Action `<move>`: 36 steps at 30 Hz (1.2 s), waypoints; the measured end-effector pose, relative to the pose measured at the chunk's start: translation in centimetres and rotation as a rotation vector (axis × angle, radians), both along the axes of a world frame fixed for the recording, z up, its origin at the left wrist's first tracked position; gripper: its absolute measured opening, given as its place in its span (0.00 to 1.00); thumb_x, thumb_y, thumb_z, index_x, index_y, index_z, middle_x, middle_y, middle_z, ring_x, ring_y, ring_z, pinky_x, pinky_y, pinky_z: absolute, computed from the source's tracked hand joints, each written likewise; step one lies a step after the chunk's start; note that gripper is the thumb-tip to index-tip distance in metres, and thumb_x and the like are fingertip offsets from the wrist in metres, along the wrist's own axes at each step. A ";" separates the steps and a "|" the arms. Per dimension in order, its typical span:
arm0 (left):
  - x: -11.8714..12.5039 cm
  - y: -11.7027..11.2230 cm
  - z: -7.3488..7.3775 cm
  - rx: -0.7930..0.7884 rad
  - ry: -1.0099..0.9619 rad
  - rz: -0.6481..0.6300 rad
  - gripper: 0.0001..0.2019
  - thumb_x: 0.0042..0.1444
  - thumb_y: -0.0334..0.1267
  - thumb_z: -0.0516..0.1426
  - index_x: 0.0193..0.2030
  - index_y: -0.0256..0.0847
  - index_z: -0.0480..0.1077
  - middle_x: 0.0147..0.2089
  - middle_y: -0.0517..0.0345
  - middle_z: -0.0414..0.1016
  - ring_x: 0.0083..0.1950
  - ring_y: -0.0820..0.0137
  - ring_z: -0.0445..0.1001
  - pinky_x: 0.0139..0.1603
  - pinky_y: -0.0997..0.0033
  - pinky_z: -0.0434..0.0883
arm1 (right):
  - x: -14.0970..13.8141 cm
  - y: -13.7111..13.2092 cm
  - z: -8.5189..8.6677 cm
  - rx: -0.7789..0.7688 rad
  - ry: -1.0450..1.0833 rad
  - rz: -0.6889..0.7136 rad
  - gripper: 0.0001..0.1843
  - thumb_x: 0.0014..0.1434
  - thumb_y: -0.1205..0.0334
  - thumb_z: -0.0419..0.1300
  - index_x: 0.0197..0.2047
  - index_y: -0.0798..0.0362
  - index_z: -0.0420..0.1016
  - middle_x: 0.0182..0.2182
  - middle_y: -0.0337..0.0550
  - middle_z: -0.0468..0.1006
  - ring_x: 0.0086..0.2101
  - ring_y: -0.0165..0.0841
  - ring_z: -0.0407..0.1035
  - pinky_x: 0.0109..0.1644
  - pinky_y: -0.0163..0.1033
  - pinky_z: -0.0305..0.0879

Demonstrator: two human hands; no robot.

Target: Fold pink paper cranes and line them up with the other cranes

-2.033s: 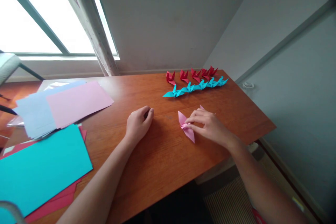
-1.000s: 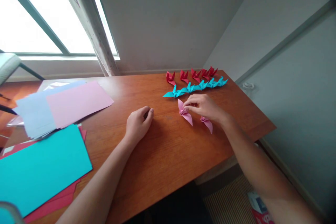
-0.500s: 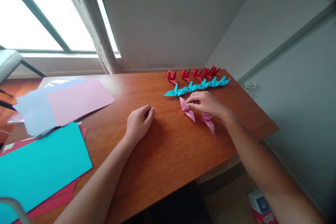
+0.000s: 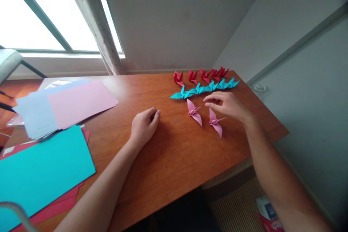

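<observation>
Two pink paper cranes lie side by side on the wooden desk [image 4: 168, 159]: one pink crane [image 4: 194, 112] on the left, the other pink crane [image 4: 215, 123] on the right. My right hand [image 4: 227, 105] hovers just above and behind them, fingers apart, holding nothing. My left hand [image 4: 143, 127] rests on the desk, fingers loosely curled, nothing visible in it. Behind the pink cranes runs a row of several turquoise cranes [image 4: 206, 88], and behind those a row of several red cranes [image 4: 201, 74].
Sheets of paper lie at the desk's left: a pink sheet [image 4: 81, 102] on pale blue sheets [image 4: 32, 112], and a turquoise sheet [image 4: 40, 170] over red ones. A window is at the far left, walls stand behind and to the right. A box [image 4: 268, 212] sits on the floor.
My right hand carried the left pink crane away from me, set it down beside the other pink crane, let go and drew back to the right. My left hand stayed still.
</observation>
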State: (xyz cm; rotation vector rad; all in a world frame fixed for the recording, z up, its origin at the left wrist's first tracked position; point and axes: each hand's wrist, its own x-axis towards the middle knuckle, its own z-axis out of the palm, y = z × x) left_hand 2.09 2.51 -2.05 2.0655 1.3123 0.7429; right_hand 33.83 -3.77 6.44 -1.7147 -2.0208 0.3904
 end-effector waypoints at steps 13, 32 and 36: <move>0.1 0.0 0.0 0.005 0.001 0.006 0.18 0.65 0.46 0.49 0.24 0.44 0.58 0.22 0.62 0.60 0.27 0.71 0.59 0.31 0.69 0.53 | 4.7 -6.9 -2.9 -0.044 -0.036 -0.128 0.09 0.63 0.57 0.62 0.44 0.49 0.80 0.43 0.47 0.84 0.37 0.37 0.78 0.40 0.44 0.75; 0.0 0.0 -0.1 0.008 -0.003 -0.004 0.18 0.65 0.46 0.49 0.24 0.43 0.58 0.23 0.62 0.60 0.26 0.72 0.59 0.32 0.69 0.53 | 3.5 -5.7 -4.6 0.028 -0.159 -0.208 0.10 0.67 0.55 0.60 0.40 0.50 0.80 0.41 0.47 0.84 0.40 0.40 0.78 0.44 0.44 0.70; 0.0 0.0 -0.2 0.006 0.004 -0.001 0.18 0.65 0.46 0.49 0.25 0.43 0.58 0.23 0.63 0.60 0.26 0.72 0.58 0.31 0.69 0.51 | 3.5 -6.8 -4.1 0.013 -0.191 -0.206 0.09 0.66 0.57 0.60 0.43 0.49 0.80 0.43 0.45 0.85 0.40 0.39 0.79 0.44 0.44 0.72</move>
